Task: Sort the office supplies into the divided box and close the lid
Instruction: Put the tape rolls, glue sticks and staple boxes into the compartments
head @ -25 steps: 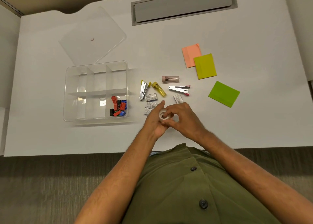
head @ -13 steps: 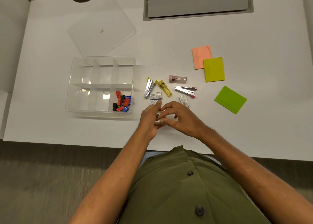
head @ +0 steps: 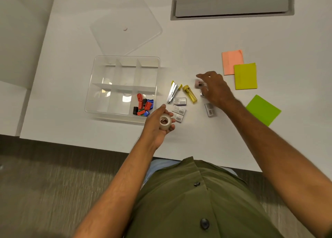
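Left hand (head: 158, 124) has its grip curled around the tape roll (head: 165, 121) by the divided box (head: 124, 88), while the right hand (head: 213, 88) has split off, fingers loosely spread over the pink stapler (head: 198, 83) on the counter (head: 197, 40), so tape's probably getting boxed next.

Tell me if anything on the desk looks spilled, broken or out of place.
Nothing spilled or broken. The lid lies askew behind the open box, and only the clips are sorted. The left hand holds tape; staplers and notes are still loose.
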Demonstrator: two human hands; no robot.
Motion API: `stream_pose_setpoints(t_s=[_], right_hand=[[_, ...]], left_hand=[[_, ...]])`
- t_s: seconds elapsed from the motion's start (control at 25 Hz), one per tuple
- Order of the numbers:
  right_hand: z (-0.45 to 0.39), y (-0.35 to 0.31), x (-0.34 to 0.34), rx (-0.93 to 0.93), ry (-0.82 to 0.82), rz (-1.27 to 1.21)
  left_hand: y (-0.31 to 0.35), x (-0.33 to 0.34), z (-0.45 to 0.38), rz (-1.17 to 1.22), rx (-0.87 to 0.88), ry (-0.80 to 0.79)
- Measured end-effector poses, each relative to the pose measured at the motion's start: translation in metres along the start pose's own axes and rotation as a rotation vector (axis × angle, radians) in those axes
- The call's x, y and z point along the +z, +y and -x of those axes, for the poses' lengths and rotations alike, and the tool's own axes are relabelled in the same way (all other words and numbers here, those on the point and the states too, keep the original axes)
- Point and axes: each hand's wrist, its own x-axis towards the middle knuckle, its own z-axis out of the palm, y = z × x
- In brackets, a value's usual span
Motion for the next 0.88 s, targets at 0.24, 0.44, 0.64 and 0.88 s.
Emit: stream_pose_setpoints(t_s=[0.24,0.44,0.64,0.88], right_hand=[[-0.009,-0.014,0.009,0.074,0.049,0.083],[-0.001,-0.047,0.031,0.011,0.194,-0.084],[-0.004,-0.077,0.059,0.127,0.139,-0.112],[-0.009,-0.095,0.065,0.266,0.096,-0.004]], left_hand=[[0.036,-0.039,-0.006,0.070,0.008,-0.301],[0.081,-0.080,-0.015,-0.042,0.018,-0.445],[0.125,-0.127,-0.024,-0.129,0.066,-0.481],[0.183,-0.191,-0.056,-0.395,0.311,-0.275]])
